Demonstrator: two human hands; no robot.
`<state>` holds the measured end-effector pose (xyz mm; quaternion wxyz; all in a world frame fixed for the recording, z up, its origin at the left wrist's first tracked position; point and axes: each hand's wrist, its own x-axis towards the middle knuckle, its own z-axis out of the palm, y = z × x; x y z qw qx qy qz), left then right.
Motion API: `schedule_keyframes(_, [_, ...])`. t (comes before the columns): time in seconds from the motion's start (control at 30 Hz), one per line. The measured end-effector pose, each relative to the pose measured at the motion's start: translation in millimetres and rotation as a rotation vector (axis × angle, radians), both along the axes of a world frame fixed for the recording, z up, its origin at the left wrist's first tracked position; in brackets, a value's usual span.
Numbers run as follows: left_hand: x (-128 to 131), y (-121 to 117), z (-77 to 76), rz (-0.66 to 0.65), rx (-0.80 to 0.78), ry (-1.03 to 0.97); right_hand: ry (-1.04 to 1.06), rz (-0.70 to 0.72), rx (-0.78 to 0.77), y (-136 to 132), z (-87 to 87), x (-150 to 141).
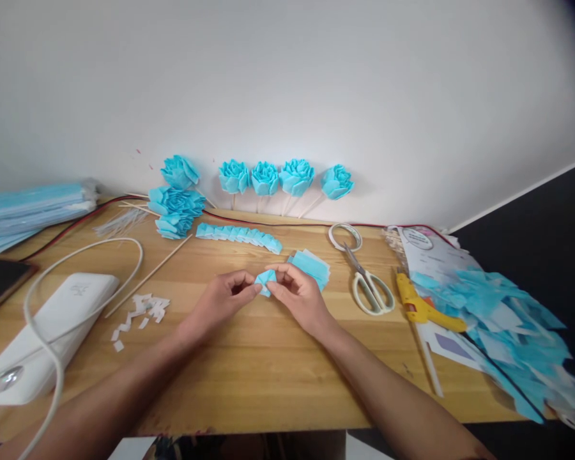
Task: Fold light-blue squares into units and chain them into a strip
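While a small folded blue piece [265,280] sits over the wooden table [249,383], the left hand [224,297] and right hand [301,299] pinch its opposite edges between thumb and fingers. Beyond lie blue sheets [315,267] and a row of folded pieces [239,235].

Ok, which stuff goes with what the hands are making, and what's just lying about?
Seems part of it:
held folded blue piece
row of folded pieces
blue sheets
blue flowers
scissors
yellow glue gun

Probably just lying about:
phone
white power bank
white cable
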<state>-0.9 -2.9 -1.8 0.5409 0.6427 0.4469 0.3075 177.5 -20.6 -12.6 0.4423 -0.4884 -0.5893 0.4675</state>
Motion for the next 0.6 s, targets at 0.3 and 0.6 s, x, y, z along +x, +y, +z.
schedule_keyframes(0.3, [-0.5,-0.7,5.6,0.003,0.001,-0.029,-0.041,0.062,0.013,-2.1,-0.3,-0.8])
schedule_keyframes(0.6, [0.8,-2.0,6.6,-0.057,-0.003,0.031,0.008,0.029,0.009,-2.0,3.1,-0.7])
